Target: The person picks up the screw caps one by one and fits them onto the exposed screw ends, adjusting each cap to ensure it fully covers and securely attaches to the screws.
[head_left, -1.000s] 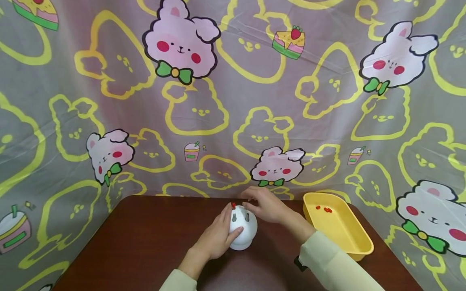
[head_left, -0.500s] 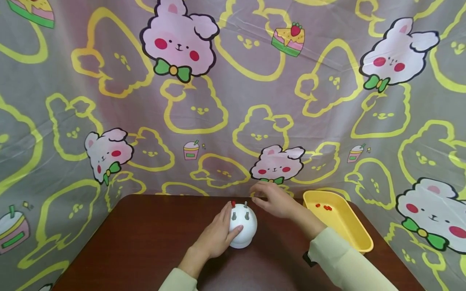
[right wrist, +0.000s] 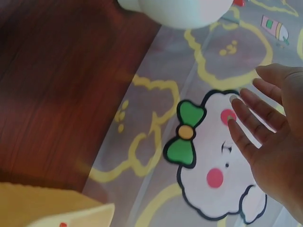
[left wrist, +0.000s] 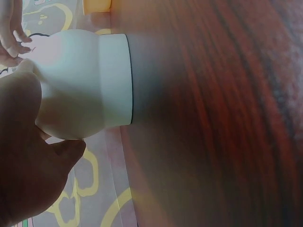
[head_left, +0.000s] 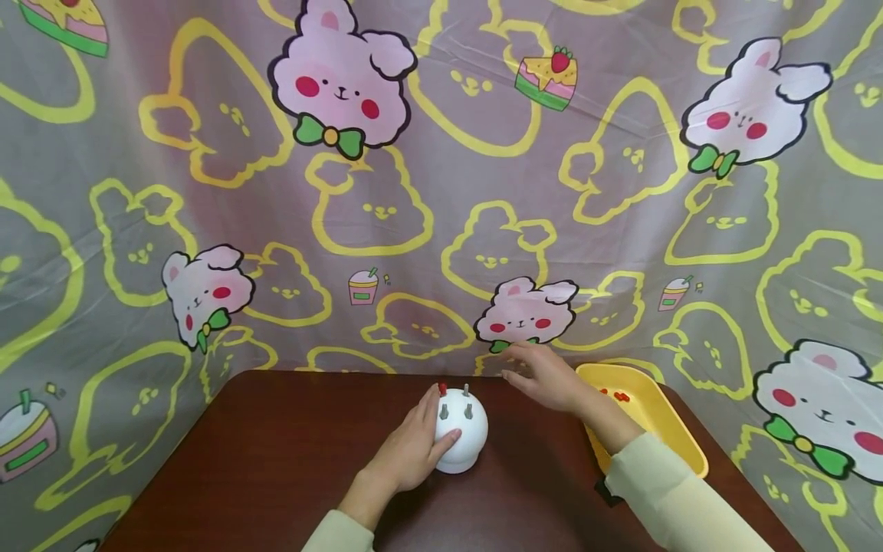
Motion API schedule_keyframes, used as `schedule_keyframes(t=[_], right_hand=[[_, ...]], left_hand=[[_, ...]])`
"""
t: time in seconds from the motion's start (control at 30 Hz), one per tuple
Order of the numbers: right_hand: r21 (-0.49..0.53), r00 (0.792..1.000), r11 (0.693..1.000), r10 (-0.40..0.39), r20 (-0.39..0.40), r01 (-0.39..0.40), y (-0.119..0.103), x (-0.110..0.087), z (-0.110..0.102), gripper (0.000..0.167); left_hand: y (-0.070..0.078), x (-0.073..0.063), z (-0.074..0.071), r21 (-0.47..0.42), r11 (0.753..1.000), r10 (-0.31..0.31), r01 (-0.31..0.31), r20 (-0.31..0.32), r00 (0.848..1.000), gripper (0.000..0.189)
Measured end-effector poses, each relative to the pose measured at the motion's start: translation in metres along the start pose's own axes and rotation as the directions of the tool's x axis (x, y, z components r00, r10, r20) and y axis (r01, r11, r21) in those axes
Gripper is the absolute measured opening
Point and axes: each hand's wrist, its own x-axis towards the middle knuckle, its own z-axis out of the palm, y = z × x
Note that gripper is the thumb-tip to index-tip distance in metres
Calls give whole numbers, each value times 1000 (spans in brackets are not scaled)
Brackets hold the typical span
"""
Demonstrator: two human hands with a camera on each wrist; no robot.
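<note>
A white ball-shaped object [head_left: 464, 445] on a short cylindrical base stands on the table. Several grey pegs [head_left: 468, 412] stick up from its top, and a red piece [head_left: 443, 389] sits at its far left. My left hand [head_left: 407, 452] holds the ball from the left, thumb across its near side and fingers along the far left side. In the left wrist view, the white ball [left wrist: 71, 85] lies between thumb and fingers. My right hand [head_left: 545, 377] hovers between ball and tray; in the right wrist view, this hand [right wrist: 274, 132] has spread, extended fingers and holds nothing.
A yellow tray [head_left: 679, 441] with a few small red pieces [head_left: 622, 397] stands at the table's right, partly behind the right forearm. A patterned curtain [head_left: 386, 230] hangs behind the brown table [head_left: 290, 445] and along its sides.
My right hand has moved away from the ball's top, rightward toward the yellow tray, baring the far right grey peg. My left hand and the ball have stayed in place.
</note>
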Motion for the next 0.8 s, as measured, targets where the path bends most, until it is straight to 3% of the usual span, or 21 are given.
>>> schedule_keyframes(t=[0.43, 0.8], right_hand=[[-43, 999, 998, 32, -39, -34, 25, -17, -17, 13], [-24, 995, 995, 100, -26, -101, 49, -28, -26, 19]], left_hand=[[0, 1, 0, -1, 1000, -3, 3, 1, 1000, 87], [0, 1, 1, 12, 1000, -7, 7, 5, 1000, 87]])
